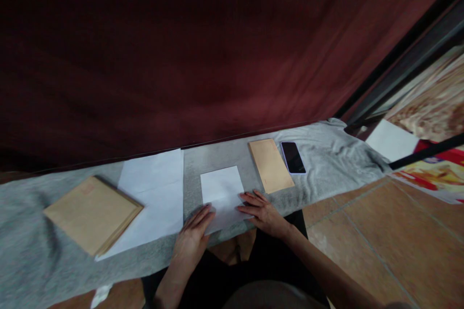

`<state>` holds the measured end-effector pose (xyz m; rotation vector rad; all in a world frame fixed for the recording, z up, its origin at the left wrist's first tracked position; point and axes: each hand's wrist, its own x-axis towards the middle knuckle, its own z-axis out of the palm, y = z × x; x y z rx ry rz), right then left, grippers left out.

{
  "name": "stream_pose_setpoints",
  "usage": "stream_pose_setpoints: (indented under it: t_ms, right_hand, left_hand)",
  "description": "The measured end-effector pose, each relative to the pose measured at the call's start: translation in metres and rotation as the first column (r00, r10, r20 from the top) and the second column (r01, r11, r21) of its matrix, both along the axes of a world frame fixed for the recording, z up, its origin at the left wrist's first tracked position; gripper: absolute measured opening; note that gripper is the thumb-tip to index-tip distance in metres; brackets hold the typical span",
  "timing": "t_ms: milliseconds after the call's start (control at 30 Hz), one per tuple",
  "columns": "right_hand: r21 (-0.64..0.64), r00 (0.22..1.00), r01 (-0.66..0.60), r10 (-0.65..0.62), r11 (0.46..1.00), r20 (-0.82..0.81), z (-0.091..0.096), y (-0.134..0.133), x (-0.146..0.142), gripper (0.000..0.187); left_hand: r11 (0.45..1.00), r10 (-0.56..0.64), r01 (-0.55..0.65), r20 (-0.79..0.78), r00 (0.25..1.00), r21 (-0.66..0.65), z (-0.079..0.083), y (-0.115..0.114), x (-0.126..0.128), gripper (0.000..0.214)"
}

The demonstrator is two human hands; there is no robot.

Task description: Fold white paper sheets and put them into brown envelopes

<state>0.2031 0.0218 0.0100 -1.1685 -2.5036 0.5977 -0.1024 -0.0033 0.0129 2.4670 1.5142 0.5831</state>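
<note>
A white sheet of paper point(222, 184) with a crease across it lies on the grey cloth, just in front of me. My left hand point(193, 235) rests at its lower left edge, fingers stretched out and touching the paper. On the opposite edge my right hand point(266, 215) lies with its fingers spread over the sheet. Both hands are open, and neither grips anything. Close beyond my right hand is a single brown envelope point(271, 166), lying flat. Part of the sheet's near edges is hidden under my fingers.
A stack of brown envelopes point(90, 215) lies at the left, partly on larger white sheets point(155, 203). Right of the single envelope is a phone point(293, 158) with a dark screen. Grey cloth point(326, 154) covers the narrow surface, and a dark red curtain point(217, 58) hangs behind it.
</note>
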Motion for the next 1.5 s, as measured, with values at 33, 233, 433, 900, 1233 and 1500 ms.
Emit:
stream_pose_setpoints:
  t_ms: [33, 233, 433, 900, 1233, 1500]
  right_hand:
    - [-0.01, 1.0, 0.002, -0.002, 1.0, -0.012, -0.001, 0.001, 0.0, 0.049]
    - [-0.066, 0.997, 0.03, -0.034, 0.997, -0.07, -0.002, 0.007, 0.0, 0.059]
    - [-0.039, 0.982, 0.056, -0.062, 0.998, -0.18, -0.005, 0.012, -0.001, 0.052]
    - [0.025, 0.934, 0.332, -0.325, 0.943, -0.148, -0.005, 0.03, -0.025, 0.018]
    - [-0.045, 0.941, 0.181, -0.186, 0.982, -0.281, 0.001, 0.03, -0.018, 0.019]
    - [-0.027, 0.866, 0.476, -0.474, 0.879, -0.157, -0.006, 0.035, -0.039, 0.018]
  left_hand:
    - [1.0, 0.01, -0.01, 0.049, 0.999, -0.001, -0.003, 0.003, -0.003, 0.057]
    - [0.999, -0.031, 0.032, 0.147, 0.989, -0.005, -0.009, 0.018, -0.01, 0.057]
    - [1.0, -0.017, 0.017, 0.155, 0.988, 0.001, -0.006, 0.015, -0.008, 0.049]
    - [0.936, 0.329, -0.26, 0.329, 0.885, -0.237, 0.012, 0.029, 0.001, 0.037]
    - [0.895, 0.32, -0.14, 0.393, 0.862, -0.423, 0.012, 0.023, -0.005, 0.033]
    - [0.853, 0.509, -0.386, 0.402, 0.761, -0.35, 0.016, 0.033, 0.016, 0.038]
